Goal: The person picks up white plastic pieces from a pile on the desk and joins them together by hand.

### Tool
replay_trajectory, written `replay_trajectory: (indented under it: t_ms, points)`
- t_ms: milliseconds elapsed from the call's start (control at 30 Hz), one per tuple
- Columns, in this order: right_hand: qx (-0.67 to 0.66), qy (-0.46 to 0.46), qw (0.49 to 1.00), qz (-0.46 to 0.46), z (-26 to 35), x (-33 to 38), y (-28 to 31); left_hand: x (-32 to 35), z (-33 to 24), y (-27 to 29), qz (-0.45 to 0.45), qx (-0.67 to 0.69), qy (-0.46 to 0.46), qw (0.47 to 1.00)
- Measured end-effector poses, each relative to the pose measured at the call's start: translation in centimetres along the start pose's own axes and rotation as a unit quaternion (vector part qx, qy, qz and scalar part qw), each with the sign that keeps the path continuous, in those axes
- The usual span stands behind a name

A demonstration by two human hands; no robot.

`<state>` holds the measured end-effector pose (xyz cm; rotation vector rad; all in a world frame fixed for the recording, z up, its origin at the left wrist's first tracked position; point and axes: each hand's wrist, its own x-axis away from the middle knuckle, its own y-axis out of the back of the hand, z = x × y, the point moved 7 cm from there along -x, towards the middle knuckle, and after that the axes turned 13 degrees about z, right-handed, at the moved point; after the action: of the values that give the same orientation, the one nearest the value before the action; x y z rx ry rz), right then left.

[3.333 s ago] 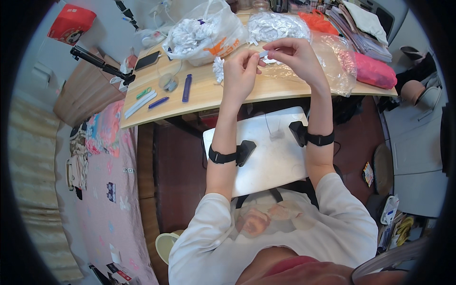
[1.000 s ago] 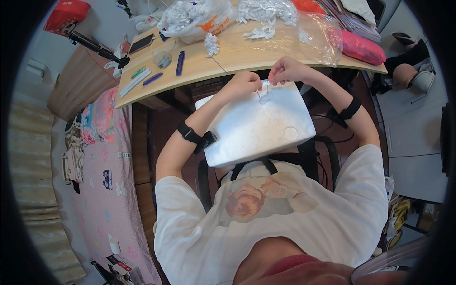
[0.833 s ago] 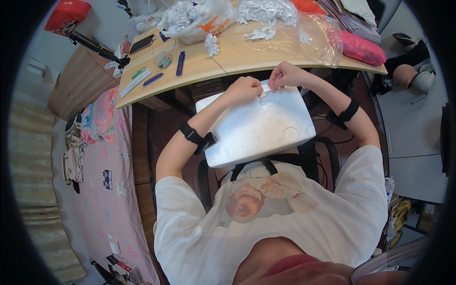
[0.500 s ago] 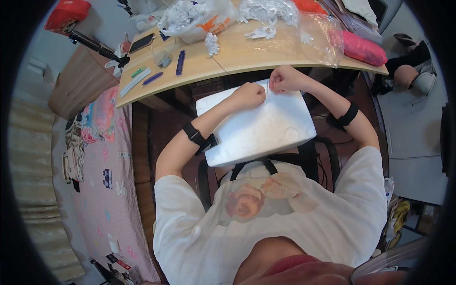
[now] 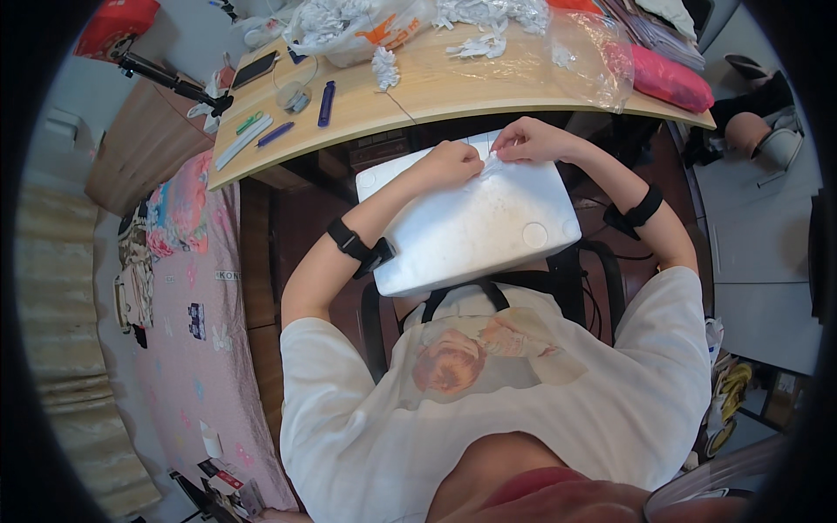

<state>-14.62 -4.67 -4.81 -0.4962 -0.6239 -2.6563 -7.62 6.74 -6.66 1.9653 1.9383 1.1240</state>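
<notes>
A white foam box lies across my lap, under the table's front edge. Over its far edge my left hand is closed, fingers curled inward; whatever it grips is hidden. Beside it, my right hand pinches a small white crumpled piece, thin like paper or cloth, in the narrow gap between the hands. On the table ahead sits a ruffled white bunch, from which a dark thread runs to the table's edge.
The wooden table carries a plastic bag of white pieces, a clear plastic bag, a pink bundle, a dark blue tube, a purple pen and a phone. A bed stands at left.
My right hand's fingers have shifted and lifted slightly, and a white crumpled piece now shows between my hands. The left hand has stayed nearly in place. The view has tilted a little.
</notes>
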Motion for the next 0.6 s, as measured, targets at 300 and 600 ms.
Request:
replay_trajectory:
  t_ms: [300,600]
  points:
    - [-0.014,0.027,0.997,-0.068,-1.8,-0.7,0.3,-0.2,-0.1,-0.2,-0.002,-0.013,-0.03,0.999]
    - [-0.015,-0.012,0.995,-0.098,-1.4,-0.2,0.3,-0.4,-0.6,0.2,0.016,-0.066,-0.012,0.998]
